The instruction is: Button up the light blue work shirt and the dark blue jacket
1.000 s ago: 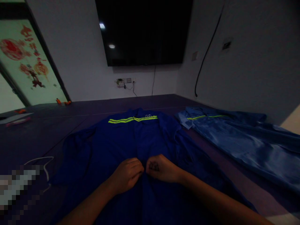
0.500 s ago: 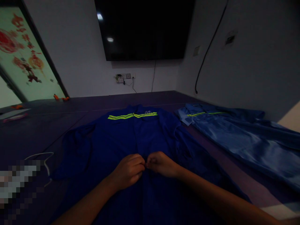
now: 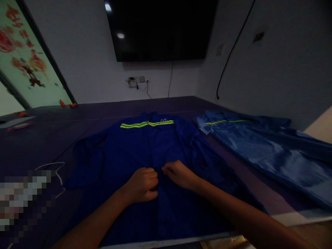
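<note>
A dark blue work jacket (image 3: pixel 129 145) lies front up and spread out, its collar away from me and a yellow-green reflective stripe across the chest. My left hand (image 3: pixel 144 185) is closed on the left side of the front placket, fingers curled into the cloth. Just right of it, my right hand (image 3: pixel 178 174) is closed too, its fingertips pinched at the placket's other side. A small gap separates the hands. Whatever lies under the fingers, such as a button, is hidden.
A second, lighter blue garment (image 3: pixel 259 148) with a similar stripe lies to the right. At the left are a blurred-out item (image 3: pixel 26 193) and a white cord (image 3: pixel 61 176). A television (image 3: pixel 160 31) hangs on the far wall above sockets (image 3: pixel 137 80). The surface's pale front edge (image 3: pixel 160 243) shows below.
My hands have drawn slightly apart; before, their fingertips met at the placket. The view has shifted a little, so the front edge now shows below the jacket.
</note>
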`<action>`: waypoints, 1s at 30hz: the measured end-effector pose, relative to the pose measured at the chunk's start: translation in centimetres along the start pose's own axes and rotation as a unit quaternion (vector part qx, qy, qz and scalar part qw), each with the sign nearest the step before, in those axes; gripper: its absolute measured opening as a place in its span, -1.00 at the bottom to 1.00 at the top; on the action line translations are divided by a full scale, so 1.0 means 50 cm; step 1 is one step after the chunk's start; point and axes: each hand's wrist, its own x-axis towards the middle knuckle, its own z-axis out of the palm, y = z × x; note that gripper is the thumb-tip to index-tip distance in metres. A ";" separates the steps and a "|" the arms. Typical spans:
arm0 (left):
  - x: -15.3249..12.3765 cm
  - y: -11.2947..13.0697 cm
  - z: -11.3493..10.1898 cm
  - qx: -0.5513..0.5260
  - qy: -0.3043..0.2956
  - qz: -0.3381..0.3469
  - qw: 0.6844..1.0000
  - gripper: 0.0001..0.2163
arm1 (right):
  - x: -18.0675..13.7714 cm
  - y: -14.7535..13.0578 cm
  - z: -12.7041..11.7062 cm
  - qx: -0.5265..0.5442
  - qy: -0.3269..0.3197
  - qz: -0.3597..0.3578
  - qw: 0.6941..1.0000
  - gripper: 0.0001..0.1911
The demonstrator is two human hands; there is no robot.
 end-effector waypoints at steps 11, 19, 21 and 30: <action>-0.106 0.140 0.009 -0.217 0.052 -0.232 0.947 -0.79 | -0.215 -0.092 0.057 -0.106 0.008 0.045 0.993 -0.50; -0.093 0.167 0.042 -0.229 0.098 -0.237 0.939 -0.83 | -0.215 -0.110 0.125 -0.108 0.055 0.081 0.989 -0.79; -0.092 0.167 0.048 -0.241 0.113 -0.238 0.934 -0.82 | -0.213 -0.111 0.123 -0.092 0.068 0.072 0.991 -0.81; -0.097 0.173 0.048 -0.317 0.183 -0.265 0.892 -0.90 | -0.219 -0.086 0.119 0.066 0.190 0.093 0.975 -0.79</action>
